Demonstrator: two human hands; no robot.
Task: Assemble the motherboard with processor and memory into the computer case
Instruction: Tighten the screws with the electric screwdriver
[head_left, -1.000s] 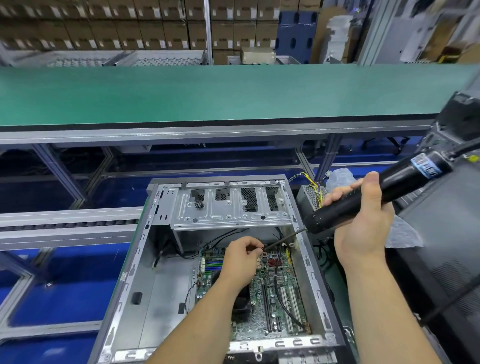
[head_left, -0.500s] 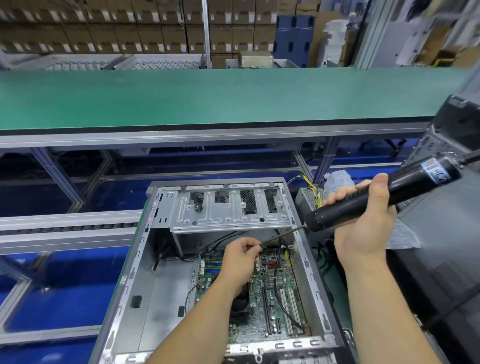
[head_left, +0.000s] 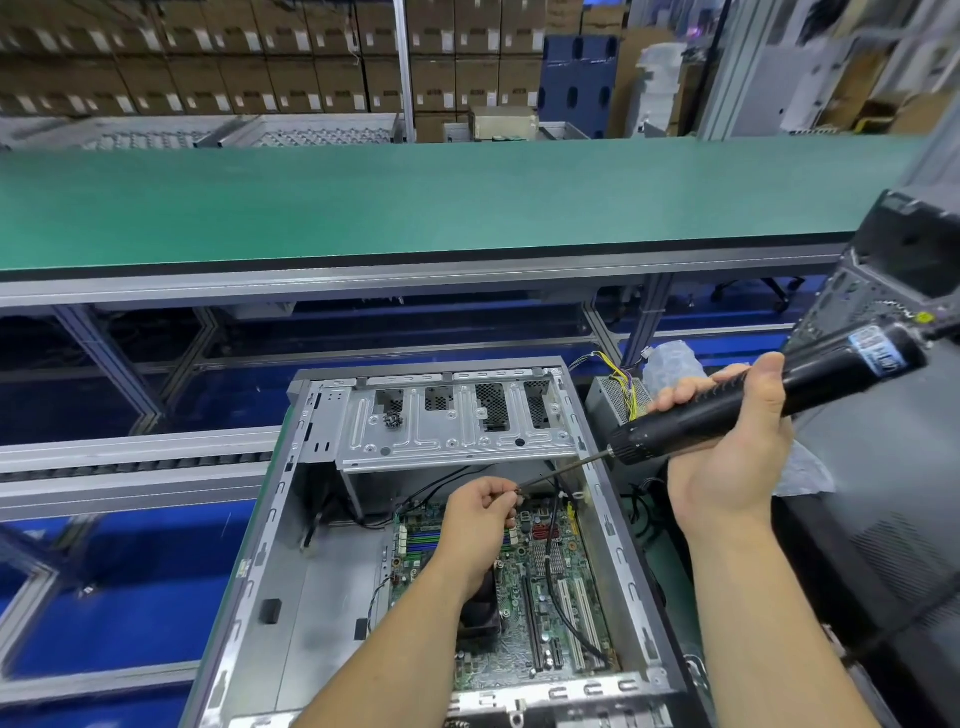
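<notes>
An open grey computer case (head_left: 270, 525) lies in front of me with the green motherboard (head_left: 540, 577) seated in its right half. My right hand (head_left: 727, 457) grips a black electric screwdriver (head_left: 769, 397), held slanted with its thin bit (head_left: 566, 467) pointing down-left into the case. My left hand (head_left: 480, 514) hovers over the board's upper edge and pinches something small at the bit's tip; the item itself is too small to make out. My left forearm hides the fan area of the board.
A drive cage (head_left: 457, 421) spans the case's far end. A power supply with yellow wires (head_left: 621, 395) sits right of the case. A black computer tower (head_left: 904, 467) stands at the far right. Beyond lie a roller rail (head_left: 130, 462) and a green conveyor belt (head_left: 415, 202).
The screwdriver has tilted slightly flatter and my right hand has risen a little. My left hand stays pinched at the bit's tip, moving up slightly with it.
</notes>
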